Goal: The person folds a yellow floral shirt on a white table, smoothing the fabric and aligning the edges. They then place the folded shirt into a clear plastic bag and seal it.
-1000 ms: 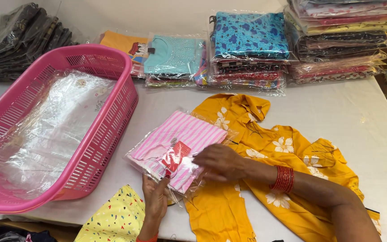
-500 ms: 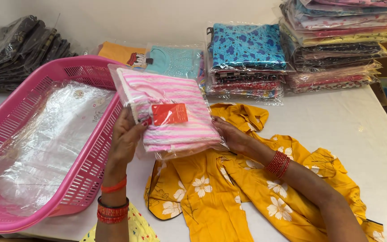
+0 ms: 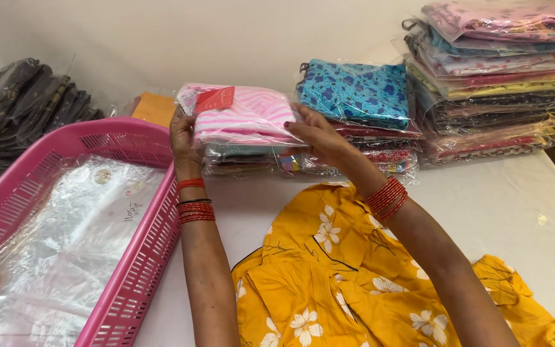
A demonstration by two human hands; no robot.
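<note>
1. The left hand [image 3: 184,138] grips the left end of a pink-striped packet [image 3: 245,115], fingers curled round its edge, wrist bent upward, forearm rising steeply from the lower edge of the view.
2. The right hand [image 3: 319,138] holds the packet's right end, thumb on top and fingers seemingly tucked beneath, though the plastic glare hides them; its forearm crosses in from the lower right.
3. The packet is a folded garment in a clear bag with a red tag [image 3: 214,99] near its upper left corner. It sits level on top of a low stack of packets [image 3: 252,160] at the back of the desk [image 3: 515,212].
4. Both wrists carry red bangles [image 3: 387,196].
5. Just right of the packet lies a blue floral packet [image 3: 358,93] on another stack; further right stands a tall pile of bagged garments [image 3: 496,83].
6. Below the forearms a yellow flowered garment [image 3: 329,283] lies spread on the desk.
7. To the left stands a pink basket [image 3: 142,270] holding clear plastic bags [image 3: 65,244]; dark packets [image 3: 27,109] lie behind it.
</note>
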